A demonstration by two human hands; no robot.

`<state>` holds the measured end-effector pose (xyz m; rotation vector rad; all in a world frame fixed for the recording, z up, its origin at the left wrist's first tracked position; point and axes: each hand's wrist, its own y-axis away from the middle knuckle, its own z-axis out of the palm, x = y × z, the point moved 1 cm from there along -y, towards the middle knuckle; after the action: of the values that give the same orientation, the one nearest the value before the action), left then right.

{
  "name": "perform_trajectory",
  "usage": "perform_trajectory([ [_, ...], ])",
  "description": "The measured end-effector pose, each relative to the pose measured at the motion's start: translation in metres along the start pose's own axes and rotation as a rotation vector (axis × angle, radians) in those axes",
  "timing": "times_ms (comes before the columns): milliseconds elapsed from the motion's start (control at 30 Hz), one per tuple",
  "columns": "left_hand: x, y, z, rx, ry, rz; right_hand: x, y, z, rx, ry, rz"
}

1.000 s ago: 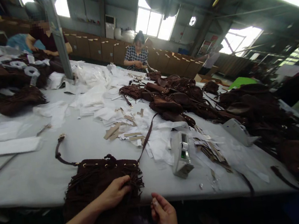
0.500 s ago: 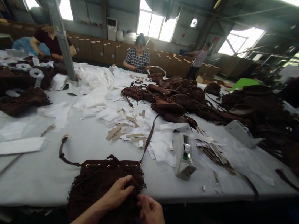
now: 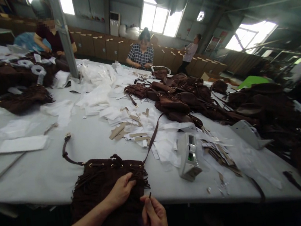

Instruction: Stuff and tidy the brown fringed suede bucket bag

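A dark brown fringed handbag (image 3: 101, 184) lies at the table's front edge, its lower part hanging towards me. Gold eyelets run along its top, and a buckled strap (image 3: 66, 152) curls out on the left. My left hand (image 3: 121, 190) is closed on the fringe at the bag's front, thumb and fingers drawn together. Beside the bag's right edge, my right hand (image 3: 155, 214) pinches a thin dark strip (image 3: 150, 195) that looks like a strand of fringe. Whether that strip is joined to the bag is hidden.
A grey tape dispenser (image 3: 188, 160) stands right of the bag, among white papers (image 3: 169, 144) and tan card strips (image 3: 119, 131). Heaps of brown bags (image 3: 177, 101) lie beyond. A metal post (image 3: 65, 39) rises at the left. Co-workers (image 3: 141, 54) stand across the table.
My right hand has turned more upright, and the thin strip now sticks up from its fingertips. My left hand stays on the bag. A person at the back has shifted left.
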<state>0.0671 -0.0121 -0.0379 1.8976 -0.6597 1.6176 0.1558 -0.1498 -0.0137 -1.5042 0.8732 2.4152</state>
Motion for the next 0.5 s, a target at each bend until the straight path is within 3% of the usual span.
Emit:
perform_trajectory([
  [133,-0.008,-0.002,0.002,0.031,0.127,-0.049,0.004,0.006,-0.022,0.029,0.084,0.069],
  [233,-0.006,0.000,0.002,-0.055,0.341,-0.086,0.012,0.006,-0.050,0.204,0.189,0.156],
  [300,0.005,0.004,-0.001,-0.116,0.410,-0.086,0.018,0.005,-0.062,0.309,0.232,0.138],
  [400,0.038,0.013,-0.006,-0.248,0.328,-0.025,0.023,0.002,-0.057,0.289,0.274,0.140],
  [500,0.076,0.019,-0.012,-0.333,0.066,0.130,0.024,-0.005,-0.031,0.152,0.346,0.069],
])
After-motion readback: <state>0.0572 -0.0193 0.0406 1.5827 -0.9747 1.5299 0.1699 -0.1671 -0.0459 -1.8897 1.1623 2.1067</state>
